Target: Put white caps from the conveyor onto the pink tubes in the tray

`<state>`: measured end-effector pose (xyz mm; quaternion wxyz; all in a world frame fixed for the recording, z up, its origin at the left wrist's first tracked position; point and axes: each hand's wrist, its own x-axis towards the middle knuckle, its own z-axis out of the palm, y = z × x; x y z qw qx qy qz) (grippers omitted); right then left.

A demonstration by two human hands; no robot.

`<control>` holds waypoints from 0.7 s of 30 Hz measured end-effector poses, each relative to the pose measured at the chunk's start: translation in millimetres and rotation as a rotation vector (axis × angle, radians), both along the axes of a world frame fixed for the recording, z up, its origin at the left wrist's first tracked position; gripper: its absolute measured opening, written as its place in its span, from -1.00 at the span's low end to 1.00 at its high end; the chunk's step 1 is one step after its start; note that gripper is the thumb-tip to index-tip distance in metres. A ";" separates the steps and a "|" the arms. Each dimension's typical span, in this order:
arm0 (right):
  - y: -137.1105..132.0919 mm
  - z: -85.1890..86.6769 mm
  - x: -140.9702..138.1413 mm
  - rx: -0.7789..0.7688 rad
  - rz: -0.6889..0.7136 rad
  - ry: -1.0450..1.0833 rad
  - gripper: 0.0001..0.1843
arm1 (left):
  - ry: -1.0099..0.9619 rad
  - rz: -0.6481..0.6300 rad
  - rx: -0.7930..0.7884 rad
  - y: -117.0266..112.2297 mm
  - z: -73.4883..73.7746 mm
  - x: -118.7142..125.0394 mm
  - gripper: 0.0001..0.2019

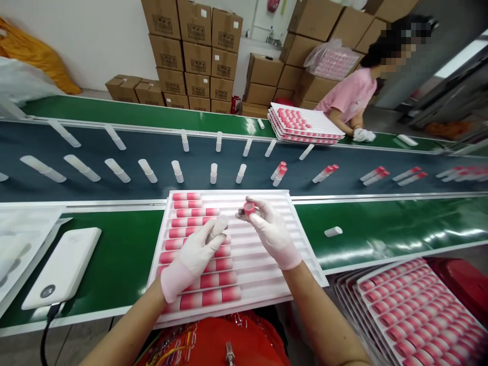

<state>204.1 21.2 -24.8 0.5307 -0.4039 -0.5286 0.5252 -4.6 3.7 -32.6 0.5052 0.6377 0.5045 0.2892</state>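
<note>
My left hand [194,254], in a white glove, is closed on a small whitish cylinder [219,223] above the tray. My right hand [272,226], gloved too, pinches a pink cylindrical cap [249,208] with its round end facing me. Both hands hover over a white ribbed tray [267,277]. Rows of pink-and-white gradient tubes [209,297] lie in the grooves on its left side, partly hidden by my left hand and forearm.
White tubes [177,172] and pink-tipped tubes [280,175] stand along the dark conveyor belt [244,192]. One white piece [333,232] lies right on the green surface; a white power bank [63,267] lies left. Filled trays [427,310] are stacked lower right. A co-worker [353,96] stands across.
</note>
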 end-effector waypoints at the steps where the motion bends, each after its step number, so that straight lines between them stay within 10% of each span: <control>1: 0.1 5.6 -1.0 0.004 -0.025 0.084 -0.59 | -0.005 -0.033 -0.001 -0.2 -0.2 5.9 -0.64; 12: -17.3 16.5 -13.7 -0.042 -0.104 0.203 -0.51 | 0.024 -0.118 0.035 -1.2 18.1 39.9 -0.74; 21: -26.6 10.1 -20.6 -0.014 -0.181 -0.187 -0.55 | -0.030 -0.090 -0.005 7.0 4.2 40.4 -0.77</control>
